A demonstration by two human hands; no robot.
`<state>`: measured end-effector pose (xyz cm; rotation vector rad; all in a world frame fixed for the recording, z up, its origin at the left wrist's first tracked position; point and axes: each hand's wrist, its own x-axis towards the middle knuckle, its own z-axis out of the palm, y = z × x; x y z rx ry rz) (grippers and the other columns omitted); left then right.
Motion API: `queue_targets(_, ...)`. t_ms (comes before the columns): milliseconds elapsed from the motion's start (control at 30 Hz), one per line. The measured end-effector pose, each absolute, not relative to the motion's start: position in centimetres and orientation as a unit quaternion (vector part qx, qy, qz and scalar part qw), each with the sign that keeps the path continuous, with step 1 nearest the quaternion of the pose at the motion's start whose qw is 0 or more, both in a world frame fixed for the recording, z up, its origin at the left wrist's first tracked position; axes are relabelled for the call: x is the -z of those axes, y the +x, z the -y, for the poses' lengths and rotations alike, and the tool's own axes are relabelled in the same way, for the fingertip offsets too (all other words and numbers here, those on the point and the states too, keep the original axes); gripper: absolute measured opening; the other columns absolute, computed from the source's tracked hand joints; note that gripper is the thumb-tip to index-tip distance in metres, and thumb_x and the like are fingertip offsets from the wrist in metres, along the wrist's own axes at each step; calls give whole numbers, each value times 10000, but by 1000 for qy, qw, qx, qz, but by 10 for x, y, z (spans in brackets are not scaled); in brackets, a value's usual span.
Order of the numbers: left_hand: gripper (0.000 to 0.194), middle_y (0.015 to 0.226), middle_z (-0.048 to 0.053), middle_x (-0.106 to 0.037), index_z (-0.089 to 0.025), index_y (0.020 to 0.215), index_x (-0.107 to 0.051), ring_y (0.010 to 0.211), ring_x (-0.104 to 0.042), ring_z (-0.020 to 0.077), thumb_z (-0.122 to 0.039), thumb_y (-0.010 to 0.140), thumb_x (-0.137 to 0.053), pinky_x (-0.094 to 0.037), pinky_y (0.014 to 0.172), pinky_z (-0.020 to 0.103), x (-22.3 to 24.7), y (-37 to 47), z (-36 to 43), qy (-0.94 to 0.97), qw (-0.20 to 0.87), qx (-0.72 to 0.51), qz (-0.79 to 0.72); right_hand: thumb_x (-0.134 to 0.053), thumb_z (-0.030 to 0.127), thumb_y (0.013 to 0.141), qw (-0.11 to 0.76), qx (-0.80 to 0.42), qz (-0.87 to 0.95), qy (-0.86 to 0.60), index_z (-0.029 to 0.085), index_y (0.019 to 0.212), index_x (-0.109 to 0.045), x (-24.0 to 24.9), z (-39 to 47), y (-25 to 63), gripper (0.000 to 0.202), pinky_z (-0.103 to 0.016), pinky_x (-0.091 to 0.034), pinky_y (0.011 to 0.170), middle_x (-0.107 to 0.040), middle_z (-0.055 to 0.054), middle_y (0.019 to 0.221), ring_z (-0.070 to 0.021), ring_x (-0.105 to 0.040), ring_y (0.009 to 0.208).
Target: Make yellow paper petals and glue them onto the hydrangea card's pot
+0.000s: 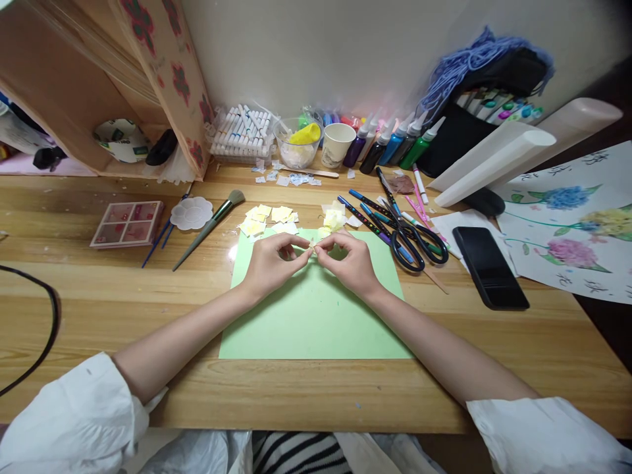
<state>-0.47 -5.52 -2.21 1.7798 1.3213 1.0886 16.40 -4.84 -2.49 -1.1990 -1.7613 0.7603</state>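
Note:
Above the far half of a green sheet of paper [306,316], my left hand [271,263] and my right hand [351,260] meet fingertip to fingertip. Between them they pinch a small pale yellow paper piece [313,247], mostly covered by the fingers. Thumb and forefinger of each hand are closed on it. Just beyond my left hand lie several yellow paper squares [282,214]. Past my right hand is another small pile of yellow paper squares [334,216], partly hidden by the fingers.
Black-handled scissors [409,230] lie among pens on the right, near a phone [488,266]. A brush [210,227], a white palette [191,213] and a pink case [127,224] are left. A paper cup [338,145], paint bottles [390,148] and markers [244,131] line the wall.

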Motion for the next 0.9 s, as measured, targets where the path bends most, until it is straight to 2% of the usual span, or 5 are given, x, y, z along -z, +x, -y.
queue_targets(467, 81, 577, -11, -617, -170, 735, -700, 495, -459, 77, -206, 737, -627, -368, 487, 203, 20, -5, 57, 723, 269, -410, -486, -605, 146, 733, 418, -292, 728, -458, 196, 610, -538, 23, 50, 162, 148, -272, -398, 631, -567, 16, 608, -139, -512, 649)
queue_targets(767, 77, 620, -5, -630, -159, 702, -647, 515, -477, 82, -221, 743, -624, -367, 510, 209, 22, -7, 55, 751, 196, -404, -484, -593, 201, 768, 419, -304, 717, -466, 199, 744, -620, 24, 48, 164, 36, -287, -404, 652, -625, -1, 696, -151, -549, 686)
queue_targets(900, 96, 602, -7, -606, -158, 701, -633, 513, -458, 86, -234, 754, -610, -350, 508, 214, 24, -8, 54, 772, 154, -388, -479, -601, 198, 758, 413, -320, 708, -475, 194, 747, -625, 26, 47, 164, 27, -284, -407, 654, -631, -3, 704, -148, -553, 690)
